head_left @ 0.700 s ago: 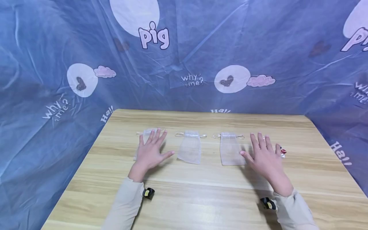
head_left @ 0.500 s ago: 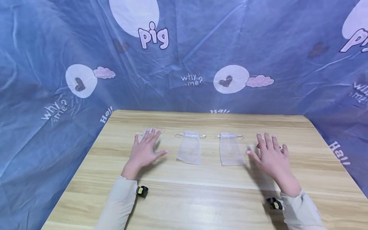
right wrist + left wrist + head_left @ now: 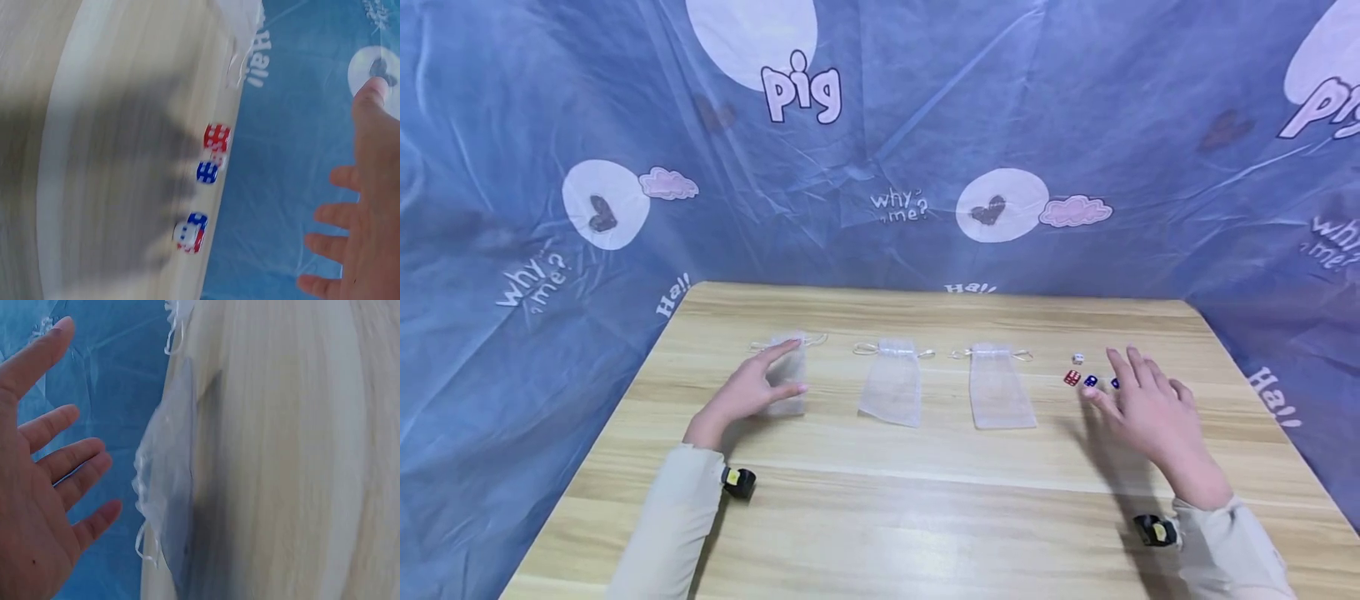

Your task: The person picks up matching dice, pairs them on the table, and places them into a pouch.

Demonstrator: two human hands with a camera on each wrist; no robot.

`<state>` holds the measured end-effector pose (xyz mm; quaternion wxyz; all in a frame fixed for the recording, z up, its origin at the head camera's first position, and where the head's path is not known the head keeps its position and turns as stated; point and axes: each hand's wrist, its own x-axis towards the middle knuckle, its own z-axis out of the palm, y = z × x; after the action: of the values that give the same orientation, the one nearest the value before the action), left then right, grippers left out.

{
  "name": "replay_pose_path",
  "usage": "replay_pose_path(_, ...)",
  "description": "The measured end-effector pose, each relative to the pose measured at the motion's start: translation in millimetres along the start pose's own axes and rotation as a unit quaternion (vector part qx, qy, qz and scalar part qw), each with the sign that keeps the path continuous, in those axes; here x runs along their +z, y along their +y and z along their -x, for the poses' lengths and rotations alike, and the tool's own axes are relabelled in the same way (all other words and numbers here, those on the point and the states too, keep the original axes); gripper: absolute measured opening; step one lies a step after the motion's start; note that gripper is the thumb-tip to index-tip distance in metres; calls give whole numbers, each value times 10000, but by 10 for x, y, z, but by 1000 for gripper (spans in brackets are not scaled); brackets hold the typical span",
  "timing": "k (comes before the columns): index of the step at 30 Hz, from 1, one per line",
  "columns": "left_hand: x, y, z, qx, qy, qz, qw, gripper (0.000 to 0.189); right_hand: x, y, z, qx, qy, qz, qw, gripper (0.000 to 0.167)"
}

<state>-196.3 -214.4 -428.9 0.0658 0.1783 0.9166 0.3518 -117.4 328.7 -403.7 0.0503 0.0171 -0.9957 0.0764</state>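
Three sheer white drawstring pouches lie in a row on the wooden table. My left hand (image 3: 741,396) hovers at the left pouch (image 3: 792,367), thumb and fingers apart, overlapping its left side in the head view. In the left wrist view the fingers are spread with nothing between them, and that pouch (image 3: 169,456) lies beyond. My right hand (image 3: 1159,421), fingers spread, is raised over the right side of the table. Just left of its fingers are a red die (image 3: 1072,377), a blue die (image 3: 1090,381) and a white die (image 3: 1078,358). More dice (image 3: 189,233) sit close together, mostly hidden by the hand in the head view.
The middle pouch (image 3: 891,387) and the right pouch (image 3: 1002,390) lie flat between the hands, their cord loops sticking out sideways. A blue printed cloth (image 3: 880,150) hangs behind and along the sides of the table (image 3: 887,517).
My left hand has moved left and turned onto its side, uncovering more of the left pouch. My right hand has moved right, bringing the red, blue and white dice into sight.
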Motion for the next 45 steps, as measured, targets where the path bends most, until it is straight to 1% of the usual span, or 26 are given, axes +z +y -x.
replay_pose_path(2,-20,-48,0,-80,-43,201,9998,79,8,50,-1,-63,38,-17,10000,75)
replay_pose_path(5,-36,-128,-10,-163,-102,357,9992,77,20,121,7,-187,169,-74,9997,74)
replay_pose_path(9,-56,-201,-17,-248,-141,560,9980,73,43,207,12,-247,228,-250,9991,74)
replay_pose_path(12,-65,-236,-14,-302,-170,648,9973,69,65,251,1,-188,170,-464,9986,74)
replay_pose_path(19,-28,-291,-16,-368,-383,1103,9925,66,105,359,-7,-78,33,-866,9962,71)
replay_pose_path(23,-14,-340,-22,-397,-511,1165,9911,65,146,455,4,-122,38,-1122,9936,69)
replay_pose_path(26,-24,-361,-27,-436,-676,1165,9899,65,184,556,5,-151,-17,-1244,9921,67)
replay_pose_path(29,-34,-375,-39,-514,-829,1188,9881,65,211,665,1,-95,-247,-1340,9906,67)
replay_pose_path(32,-33,-394,-48,-671,-939,1202,9860,63,240,777,-6,-6,-550,-1412,9884,68)
replay_pose_path(35,-22,-413,-49,-741,-1019,1092,9860,63,279,860,-17,-12,-685,-1517,9860,64)
replay_pose_path(40,-17,-429,-47,-843,-1049,1060,9852,66,326,944,-59,-186,-583,-1675,9840,56)
replay_pose_path(42,-16,-431,-46,-817,-1064,997,9859,66,329,964,-80,-241,-552,-1692,9837,54)
replay_pose_path(45,0,-433,-51,-766,-1092,950,9865,66,326,985,-112,-264,-608,-1704,9831,51)
